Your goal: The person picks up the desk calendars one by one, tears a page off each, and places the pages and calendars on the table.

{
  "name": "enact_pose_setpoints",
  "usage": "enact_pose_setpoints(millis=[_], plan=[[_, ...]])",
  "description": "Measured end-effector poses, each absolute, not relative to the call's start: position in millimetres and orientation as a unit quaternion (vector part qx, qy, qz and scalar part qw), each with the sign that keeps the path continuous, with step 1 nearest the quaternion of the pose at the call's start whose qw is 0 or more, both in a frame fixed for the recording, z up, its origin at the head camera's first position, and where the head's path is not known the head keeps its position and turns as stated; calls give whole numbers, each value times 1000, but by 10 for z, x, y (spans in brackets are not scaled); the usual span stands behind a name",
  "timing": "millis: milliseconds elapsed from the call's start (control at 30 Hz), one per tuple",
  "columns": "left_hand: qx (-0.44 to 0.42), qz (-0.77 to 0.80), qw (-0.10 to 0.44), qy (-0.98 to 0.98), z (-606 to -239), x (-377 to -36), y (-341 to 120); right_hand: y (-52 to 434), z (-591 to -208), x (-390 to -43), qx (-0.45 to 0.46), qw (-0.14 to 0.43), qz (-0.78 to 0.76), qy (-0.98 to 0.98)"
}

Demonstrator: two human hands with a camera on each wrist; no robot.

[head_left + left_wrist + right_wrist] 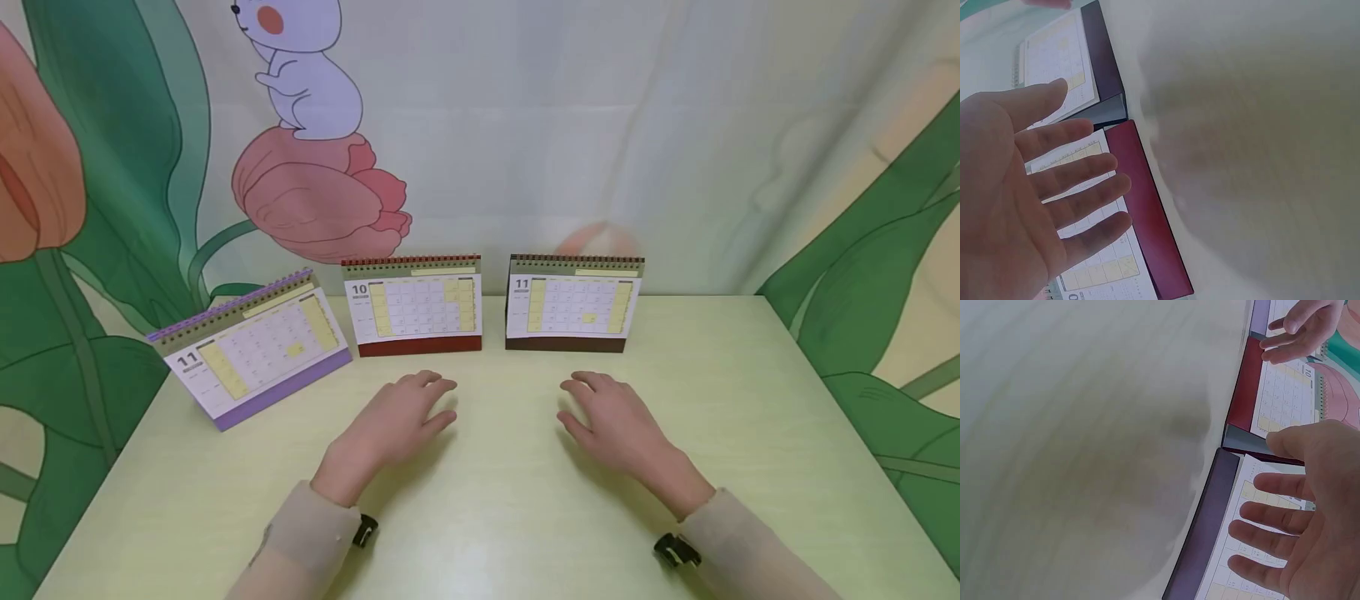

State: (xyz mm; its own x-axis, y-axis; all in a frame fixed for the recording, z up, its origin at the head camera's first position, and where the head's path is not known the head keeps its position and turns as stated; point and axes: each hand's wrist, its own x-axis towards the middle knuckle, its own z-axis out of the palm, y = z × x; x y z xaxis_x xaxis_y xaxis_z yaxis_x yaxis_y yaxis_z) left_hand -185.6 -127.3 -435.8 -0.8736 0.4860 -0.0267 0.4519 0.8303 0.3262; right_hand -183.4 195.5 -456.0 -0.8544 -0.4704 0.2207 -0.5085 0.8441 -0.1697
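Three desk calendars stand in a row at the back of a pale green table (487, 517). A purple-based one (255, 348) shows 11 at the left, turned at an angle. A red-based one (414, 305) shows 10 in the middle. A dark brown-based one (573, 302) shows 11 on the right. My left hand (401, 421) hovers palm down just in front of the red calendar (1141, 212), fingers relaxed and spread, holding nothing. My right hand (611, 421) hovers the same way in front of the dark calendar (1207, 531), empty.
A printed cloth with a tulip and a white rabbit (303, 67) hangs behind the table. The table's right edge (847, 417) and left edge run close to the cloth. Both wrists wear small black cameras (675, 552).
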Motion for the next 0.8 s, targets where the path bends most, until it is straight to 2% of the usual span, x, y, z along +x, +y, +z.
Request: enact_pose_setpoints(millis=[167,800], plan=[[256,174,54,949,-4358,-1922,-1209,1981,-4558,-1838,266,84,100,-955],[252,250,114,928,-4430,-2278,-855,2000,-4487,-1852,275,53,89,-956]])
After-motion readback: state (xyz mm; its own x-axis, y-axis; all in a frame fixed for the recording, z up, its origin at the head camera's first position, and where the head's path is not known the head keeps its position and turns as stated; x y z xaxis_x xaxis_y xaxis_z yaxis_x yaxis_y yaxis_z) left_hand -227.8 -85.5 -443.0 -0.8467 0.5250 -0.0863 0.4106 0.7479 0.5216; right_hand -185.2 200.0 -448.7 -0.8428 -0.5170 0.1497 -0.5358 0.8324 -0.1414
